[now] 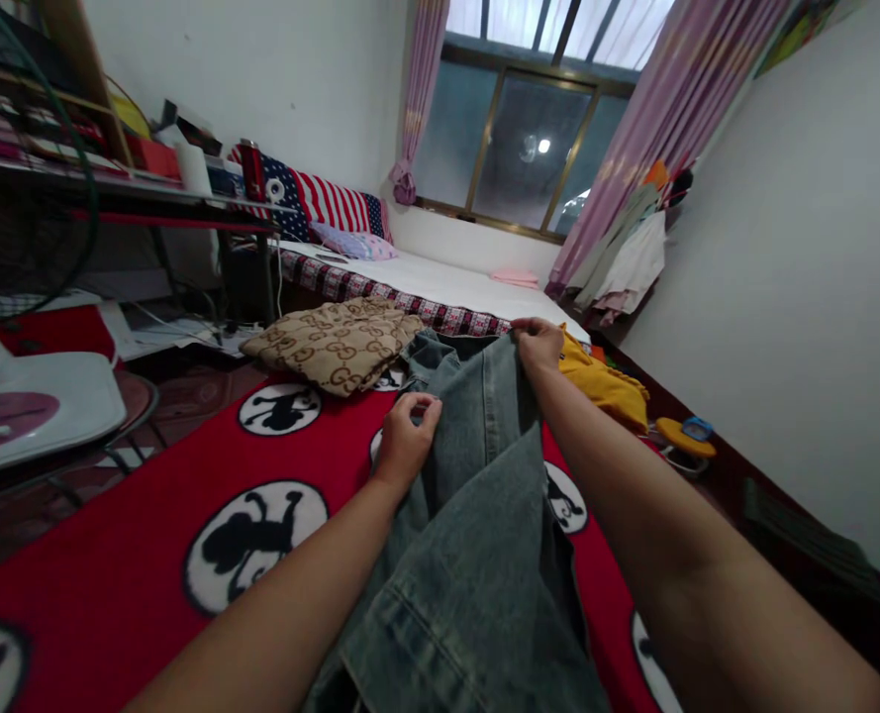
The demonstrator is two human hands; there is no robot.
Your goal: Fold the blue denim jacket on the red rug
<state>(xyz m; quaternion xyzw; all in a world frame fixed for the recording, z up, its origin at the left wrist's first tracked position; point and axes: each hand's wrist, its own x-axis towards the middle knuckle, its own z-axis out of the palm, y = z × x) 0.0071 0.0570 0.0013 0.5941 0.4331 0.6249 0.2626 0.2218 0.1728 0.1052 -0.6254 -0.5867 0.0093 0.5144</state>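
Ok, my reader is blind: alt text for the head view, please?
A person's right hand pinches the far edge of a denim garment over a red blanket, while the left hand is at the garment's left side. Beyond are a bed and a window.

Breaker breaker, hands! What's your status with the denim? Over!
Right hand pinching denim at far edge. Left hand at its left side, grip unclear. Denim creased, over red blanket. Tan bundle close by, far left.

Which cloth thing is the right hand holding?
The denim garment: the right hand grips its far edge. The tan patterned cloth lies left of it, the yellow cloth right; that hand holds neither.
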